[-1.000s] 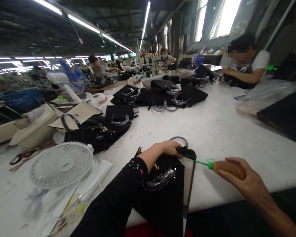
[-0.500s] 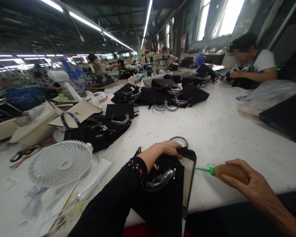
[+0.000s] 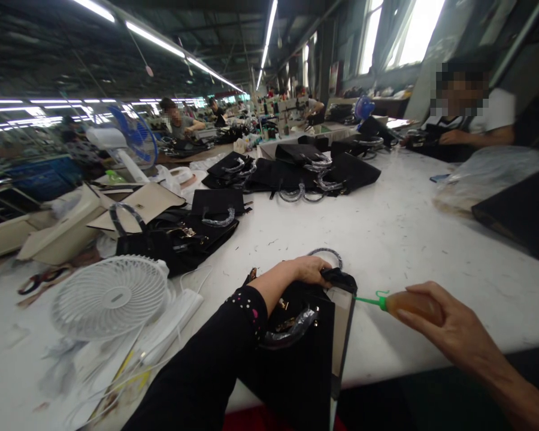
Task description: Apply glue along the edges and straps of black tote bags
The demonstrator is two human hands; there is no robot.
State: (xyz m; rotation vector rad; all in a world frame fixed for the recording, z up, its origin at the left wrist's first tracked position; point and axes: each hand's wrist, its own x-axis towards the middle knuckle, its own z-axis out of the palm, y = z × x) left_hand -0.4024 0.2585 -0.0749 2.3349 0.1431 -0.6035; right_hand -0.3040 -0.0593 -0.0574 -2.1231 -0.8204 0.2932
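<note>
In front of me a black handbag (image 3: 291, 365) leans at the table's near edge, its side turned right with a pale strip (image 3: 341, 326) showing. Clear plastic wraps its handle (image 3: 291, 332); a second handle loops up behind. My left hand (image 3: 312, 270) is closed on the bag's top edge, its fingertips partly hidden by black material. My right hand (image 3: 444, 320) grips a squeeze bottle (image 3: 415, 306) of amber liquid with a green cap. The bottle lies sideways, and its thin green nozzle (image 3: 371, 301) reaches left to the bag's upper side edge.
A white fan (image 3: 117, 297) lies at left beside a white power strip (image 3: 175, 323) and cables. Black handbags (image 3: 296, 170) are heaped at the far side, more (image 3: 179, 239) at left near cream pieces (image 3: 139, 206). A co-worker (image 3: 471, 120) sits at far right behind plastic film (image 3: 494, 173).
My right hand and the bottle have shifted slightly left and up, bringing the nozzle tip closer over the bag's edge. My left hand stays nearly still. The co-worker at right has shifted right.
</note>
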